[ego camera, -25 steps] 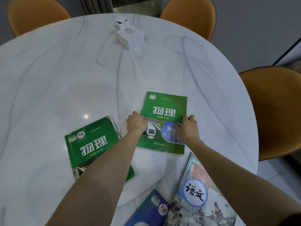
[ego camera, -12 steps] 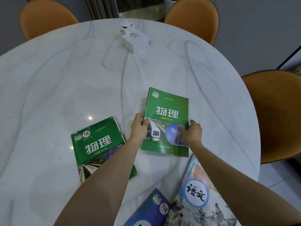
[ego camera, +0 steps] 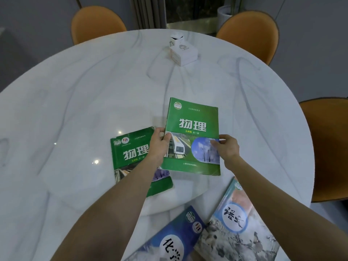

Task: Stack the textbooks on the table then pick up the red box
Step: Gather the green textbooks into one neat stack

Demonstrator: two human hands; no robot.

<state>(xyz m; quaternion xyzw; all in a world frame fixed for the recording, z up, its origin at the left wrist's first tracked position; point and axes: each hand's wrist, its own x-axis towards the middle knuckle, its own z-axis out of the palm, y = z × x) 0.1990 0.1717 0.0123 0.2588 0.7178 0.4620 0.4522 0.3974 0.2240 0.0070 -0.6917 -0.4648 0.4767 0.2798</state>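
A green physics textbook (ego camera: 195, 121) is held at mid-table, lifted slightly. My left hand (ego camera: 160, 144) pinches its left edge and my right hand (ego camera: 227, 147) grips its right edge. A second green physics textbook (ego camera: 131, 159) lies flat to the left, partly hidden under my left forearm. Near the front edge lie a blue chemistry textbook (ego camera: 175, 240) and a pale Chinese-language textbook (ego camera: 239, 227) side by side. No red box is in view.
A round white marble table (ego camera: 75, 110) carries everything. Two white boxes (ego camera: 183, 51) stand at the far side. Orange chairs stand behind at the left (ego camera: 96, 23), behind at the right (ego camera: 248, 32) and at the right (ego camera: 327, 147).
Both hands have closed on the green textbook's side edges and drawn it leftward, toward the second green book. The camera has tilted up, showing more of the far chairs.
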